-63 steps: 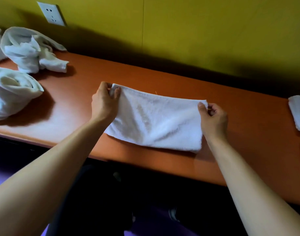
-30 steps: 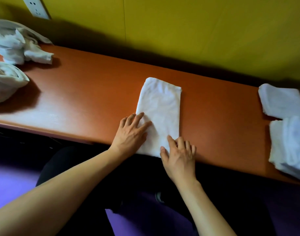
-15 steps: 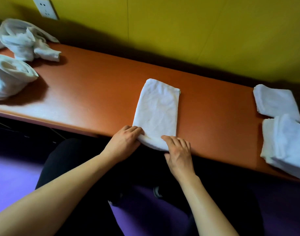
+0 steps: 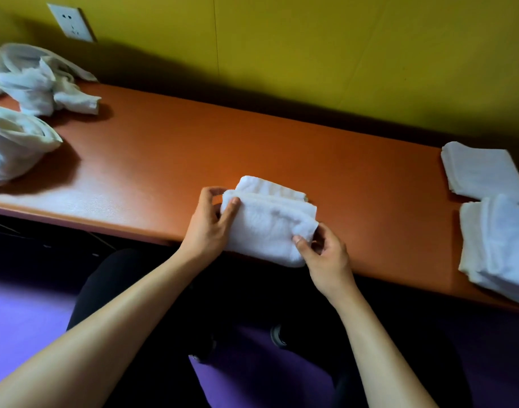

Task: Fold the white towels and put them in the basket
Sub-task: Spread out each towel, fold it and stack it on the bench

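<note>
Towel shape: the white towel (image 4: 267, 231) was a long strip lying flat from the near edge toward the wall. Now its near end is lifted and folded over the far part, so it is a short, thick bundle.
Left hand: the left hand (image 4: 209, 223) was low at the near left corner. Now it pinches the left side of the fold, higher up on the table (image 4: 164, 160).
Right hand: the right hand (image 4: 325, 254) was at the near right corner. Now it pinches the right corner of the folded flap.
</note>
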Demonstrator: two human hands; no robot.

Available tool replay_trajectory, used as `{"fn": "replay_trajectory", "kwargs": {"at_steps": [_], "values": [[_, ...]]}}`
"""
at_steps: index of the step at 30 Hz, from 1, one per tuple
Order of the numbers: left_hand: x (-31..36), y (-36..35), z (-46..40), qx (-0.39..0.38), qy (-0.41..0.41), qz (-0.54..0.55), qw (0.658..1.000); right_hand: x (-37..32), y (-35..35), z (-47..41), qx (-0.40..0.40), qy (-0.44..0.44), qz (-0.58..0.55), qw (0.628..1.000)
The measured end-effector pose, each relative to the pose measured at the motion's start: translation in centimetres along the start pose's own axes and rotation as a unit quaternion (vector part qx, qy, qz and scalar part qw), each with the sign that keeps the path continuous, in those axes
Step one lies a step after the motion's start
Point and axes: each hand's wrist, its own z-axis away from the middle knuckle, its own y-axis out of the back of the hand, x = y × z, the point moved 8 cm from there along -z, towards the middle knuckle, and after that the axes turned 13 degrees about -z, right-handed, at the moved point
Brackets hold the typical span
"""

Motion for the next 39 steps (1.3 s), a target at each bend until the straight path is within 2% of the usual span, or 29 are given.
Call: {"fn": "replay_trajectory", "kwargs": {"at_steps": [4, 7, 12, 16, 22, 27, 33, 37, 39], "values": [[0.0, -0.7, -1.9, -0.027, 0.008, 0.024, 0.999, 0.0, -0.3, -3.3, 0.054, 0.007, -0.016, 0.998], [-0.5, -0.7, -3.3, -0.019, -0.021, -0.063, 0.998, 0.2, -0.2, -5.4, 0.102, 0.006, 0.008, 0.995], [-2.3, -0.7, -4.7, 0.069, -0.002, -0.218, 0.973, 1.3, -0.3, -6.7, 0.143, -0.038, 0.127, 0.981], [-3.6, -1.2, -4.3, 0.071, 0.073, -0.201, 0.974, 2.4, 0.3, -5.7, 0.171, -0.097, 0.141, 0.97], [-4.2, -2.1, -3.8, -0.004, 0.122, -0.176, 0.977, 3.9, 0.5, -4.1, 0.13, -0.184, 0.164, 0.96], [-3.6, -3.1, -3.3, -0.033, 0.158, -0.134, 0.978, 5.5, 2.1, -3.1, 0.135, -0.275, 0.099, 0.947], [-0.9, -6.7, -1.3, -0.067, 0.077, -0.07, 0.992, 7.6, 4.7, 0.0, 0.112, -0.401, -0.065, 0.907], [1.1, -10.0, -0.2, -0.099, 0.039, -0.038, 0.994, 8.6, 6.8, 2.4, 0.13, -0.416, -0.181, 0.882], [2.1, -11.8, 0.3, -0.114, 0.014, -0.032, 0.993, 7.8, 8.9, 2.5, 0.149, -0.376, -0.201, 0.892]]}}
